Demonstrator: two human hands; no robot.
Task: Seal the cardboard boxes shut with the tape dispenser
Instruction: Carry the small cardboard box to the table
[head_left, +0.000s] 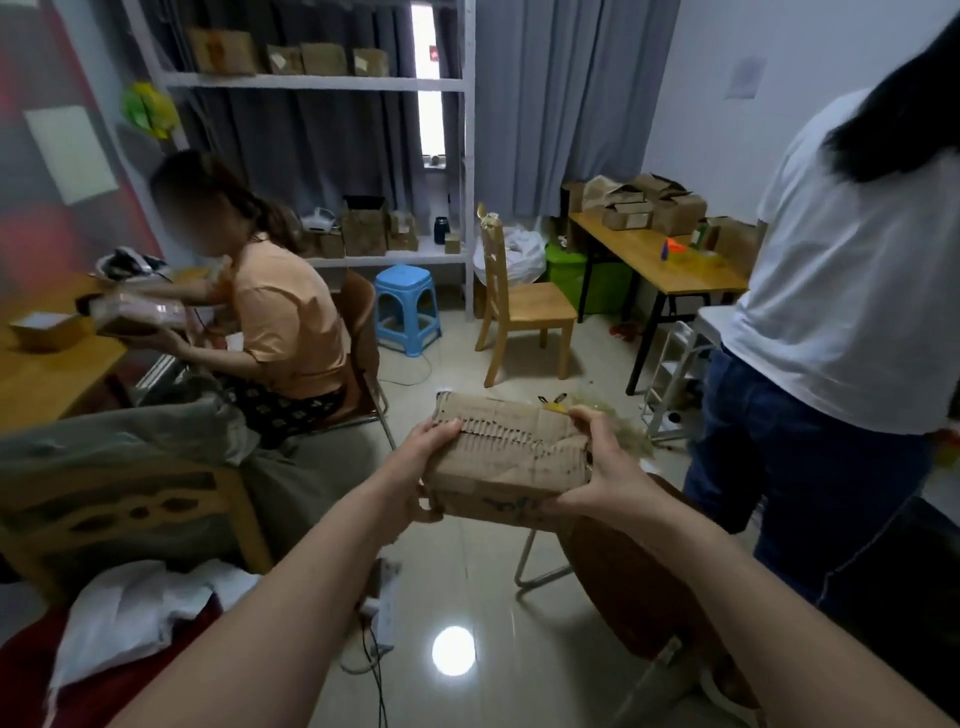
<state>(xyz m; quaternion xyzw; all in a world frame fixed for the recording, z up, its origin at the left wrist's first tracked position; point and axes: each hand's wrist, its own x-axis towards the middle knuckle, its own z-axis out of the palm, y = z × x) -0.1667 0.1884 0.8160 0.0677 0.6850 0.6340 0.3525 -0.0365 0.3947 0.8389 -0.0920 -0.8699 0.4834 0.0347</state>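
- The left hand (434, 447) and right hand (605, 467) each clamp one end of the cardboard box (511, 457), mid-frame, over the floor.
- Its torn top flap could pop open.
- No tape dispenser shows, so letting go with one hand may drop it.

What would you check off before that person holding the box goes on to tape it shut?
1. Box held firmly: ok. The left hand and right hand grip opposite ends of the cardboard box, in the air over the floor.
2. Flaps closed: cannot tell. The top is torn, showing bare corrugation.
3. Tape dispenser in hand: not ok. Both hands are on the box; no dispenser is clearly visible nearby.
4. Surface to rest the box on: not ok. It is held in mid-air; the brown chair sits just below.
5. Room to move: not ok. The person in a white shirt stands close on the right.
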